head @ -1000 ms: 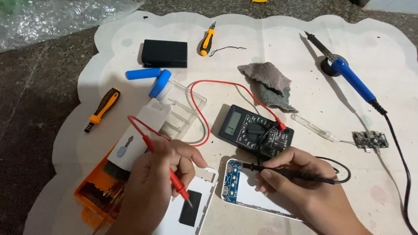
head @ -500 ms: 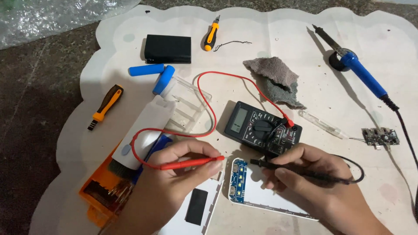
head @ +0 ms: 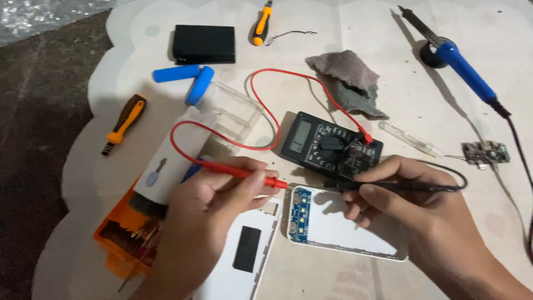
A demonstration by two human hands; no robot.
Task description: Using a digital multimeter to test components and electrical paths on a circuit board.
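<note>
The left hand pinches the red probe, the right hand the black probe. The white case lies at six o'clock below the meter; steady tips should suit its blue board.

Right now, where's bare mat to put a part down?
Free: between soldering iron and cloth; left edge beyond orange screwdriver; front, below white case. Crowded: around multimeter, both hands' probes, bit box.
</note>
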